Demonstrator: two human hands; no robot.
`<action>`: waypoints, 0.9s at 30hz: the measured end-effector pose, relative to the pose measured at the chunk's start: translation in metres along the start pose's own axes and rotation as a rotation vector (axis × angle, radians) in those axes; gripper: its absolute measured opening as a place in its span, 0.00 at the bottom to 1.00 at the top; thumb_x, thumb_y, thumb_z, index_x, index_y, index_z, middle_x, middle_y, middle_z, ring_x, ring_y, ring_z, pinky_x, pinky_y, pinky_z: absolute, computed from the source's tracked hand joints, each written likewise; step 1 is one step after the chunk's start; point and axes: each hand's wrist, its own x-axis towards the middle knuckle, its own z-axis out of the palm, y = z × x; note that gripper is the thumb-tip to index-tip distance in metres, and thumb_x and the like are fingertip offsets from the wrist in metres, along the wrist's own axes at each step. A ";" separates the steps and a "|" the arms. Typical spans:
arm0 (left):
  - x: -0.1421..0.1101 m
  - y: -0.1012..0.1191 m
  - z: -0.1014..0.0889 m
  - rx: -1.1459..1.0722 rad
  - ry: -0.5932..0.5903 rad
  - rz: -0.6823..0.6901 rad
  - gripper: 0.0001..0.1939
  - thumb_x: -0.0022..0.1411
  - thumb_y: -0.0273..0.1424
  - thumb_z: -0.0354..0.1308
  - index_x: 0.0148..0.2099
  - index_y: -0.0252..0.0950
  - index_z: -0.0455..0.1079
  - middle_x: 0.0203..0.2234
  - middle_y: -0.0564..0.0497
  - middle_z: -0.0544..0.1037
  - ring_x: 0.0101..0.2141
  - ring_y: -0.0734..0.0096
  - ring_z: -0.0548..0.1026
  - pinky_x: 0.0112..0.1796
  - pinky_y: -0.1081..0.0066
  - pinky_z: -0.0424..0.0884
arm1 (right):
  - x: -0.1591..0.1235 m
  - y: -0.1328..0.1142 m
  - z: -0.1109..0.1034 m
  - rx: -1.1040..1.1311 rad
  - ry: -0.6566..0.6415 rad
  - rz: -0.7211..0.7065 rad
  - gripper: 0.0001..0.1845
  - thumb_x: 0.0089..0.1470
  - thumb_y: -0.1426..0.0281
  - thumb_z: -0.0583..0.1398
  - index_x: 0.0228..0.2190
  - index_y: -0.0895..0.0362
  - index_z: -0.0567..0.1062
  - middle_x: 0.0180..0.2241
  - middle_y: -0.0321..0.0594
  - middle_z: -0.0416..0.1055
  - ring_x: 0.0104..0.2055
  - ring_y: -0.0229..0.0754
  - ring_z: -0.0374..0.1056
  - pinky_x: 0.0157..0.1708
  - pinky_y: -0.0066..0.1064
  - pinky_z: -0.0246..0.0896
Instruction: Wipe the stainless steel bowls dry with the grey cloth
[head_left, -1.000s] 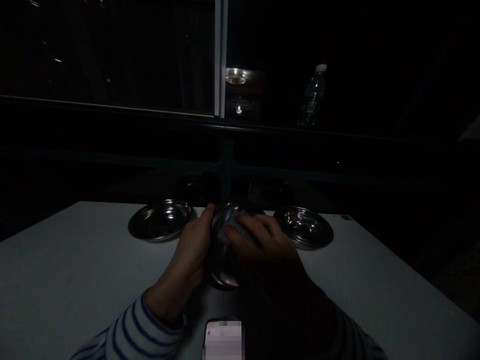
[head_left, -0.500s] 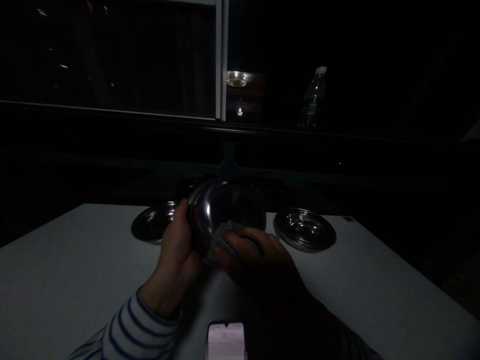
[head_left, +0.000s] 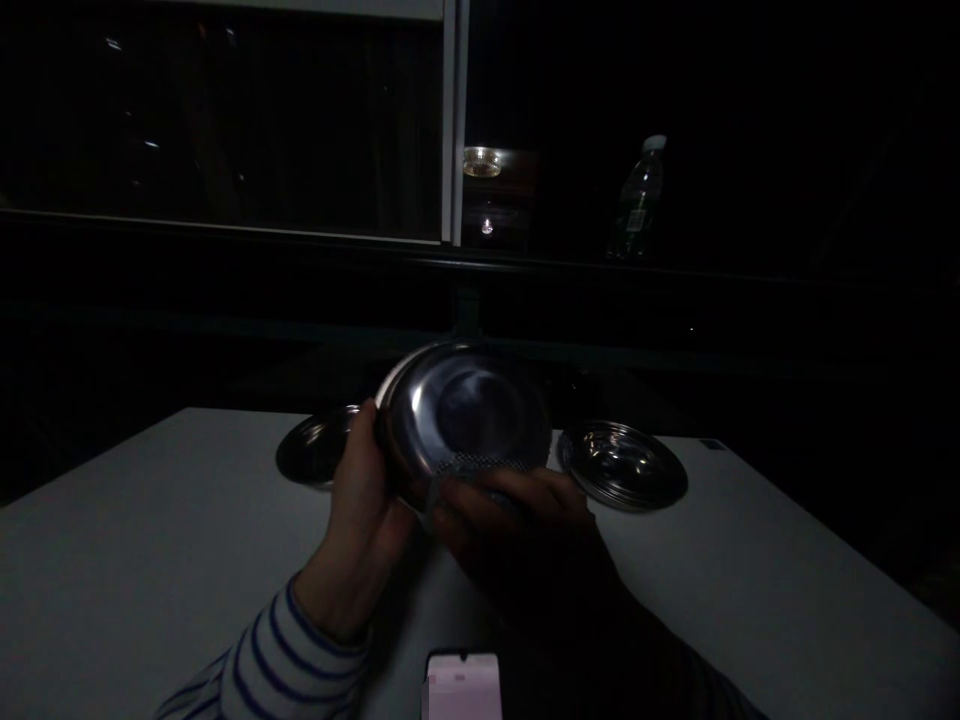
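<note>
The room is very dark, its walls and floor too dim to make out. A white table (head_left: 187,560) widens toward its near edge. Beyond its far edge, a dark ledge (head_left: 480,266) runs beneath a window (head_left: 262,130) with a pale upright frame (head_left: 454,130). Just right of that frame, above the table's far edge, glow a round lamp (head_left: 481,162) and a smaller light (head_left: 487,227); faint specks dot the pane above the far left corner.
</note>
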 end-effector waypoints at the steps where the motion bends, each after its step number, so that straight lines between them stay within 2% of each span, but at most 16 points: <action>1: -0.001 -0.002 0.001 0.009 0.017 -0.054 0.10 0.59 0.32 0.52 0.32 0.33 0.72 0.20 0.53 0.77 0.21 0.75 0.73 0.26 0.76 0.71 | -0.001 -0.001 0.001 0.000 0.009 -0.012 0.11 0.58 0.74 0.54 0.42 0.54 0.72 0.46 0.30 0.70 0.49 0.41 0.58 0.43 0.39 0.52; 3: -0.002 -0.005 0.001 0.018 0.013 -0.108 0.11 0.59 0.33 0.52 0.30 0.33 0.72 0.18 0.54 0.76 0.19 0.75 0.72 0.24 0.77 0.70 | -0.003 -0.002 0.005 0.004 0.032 -0.033 0.11 0.57 0.73 0.55 0.42 0.54 0.73 0.46 0.29 0.70 0.49 0.40 0.57 0.44 0.38 0.52; 7: 0.001 0.000 -0.001 -0.011 -0.048 -0.036 0.11 0.59 0.31 0.50 0.31 0.34 0.72 0.19 0.53 0.76 0.19 0.75 0.72 0.22 0.78 0.69 | -0.006 -0.002 0.008 -0.005 0.030 -0.041 0.12 0.58 0.72 0.55 0.43 0.52 0.72 0.47 0.29 0.69 0.49 0.39 0.57 0.45 0.37 0.52; 14: 0.008 0.006 -0.003 -0.018 -0.114 -0.029 0.11 0.60 0.32 0.50 0.32 0.34 0.72 0.20 0.52 0.77 0.21 0.73 0.73 0.27 0.75 0.71 | -0.005 0.011 -0.004 0.018 0.037 -0.067 0.10 0.57 0.74 0.55 0.40 0.54 0.73 0.44 0.30 0.71 0.46 0.39 0.60 0.41 0.36 0.53; 18: 0.006 0.006 -0.002 -0.024 -0.067 -0.022 0.12 0.60 0.32 0.49 0.32 0.34 0.72 0.19 0.52 0.77 0.21 0.73 0.73 0.23 0.76 0.69 | -0.006 0.018 -0.007 0.019 0.058 -0.073 0.11 0.58 0.73 0.55 0.41 0.54 0.73 0.43 0.31 0.73 0.47 0.40 0.60 0.40 0.35 0.54; 21: 0.002 0.002 0.000 0.007 0.000 -0.031 0.11 0.60 0.32 0.50 0.30 0.35 0.71 0.19 0.54 0.76 0.19 0.75 0.72 0.22 0.77 0.68 | -0.003 0.013 -0.006 0.010 0.068 -0.045 0.11 0.58 0.74 0.53 0.39 0.54 0.73 0.43 0.30 0.73 0.46 0.39 0.61 0.41 0.35 0.54; 24: -0.001 -0.005 -0.002 0.101 0.020 -0.029 0.11 0.58 0.35 0.54 0.29 0.35 0.72 0.19 0.54 0.76 0.19 0.75 0.72 0.24 0.76 0.68 | 0.003 0.004 -0.006 0.020 0.048 -0.019 0.11 0.59 0.75 0.52 0.38 0.54 0.74 0.42 0.29 0.73 0.43 0.38 0.62 0.40 0.34 0.54; 27: -0.002 -0.012 -0.006 0.256 -0.012 -0.019 0.13 0.54 0.39 0.58 0.30 0.34 0.73 0.19 0.53 0.77 0.20 0.73 0.72 0.25 0.74 0.68 | 0.004 0.003 -0.006 0.001 0.044 0.001 0.11 0.58 0.74 0.53 0.40 0.54 0.73 0.43 0.29 0.73 0.45 0.39 0.61 0.39 0.35 0.55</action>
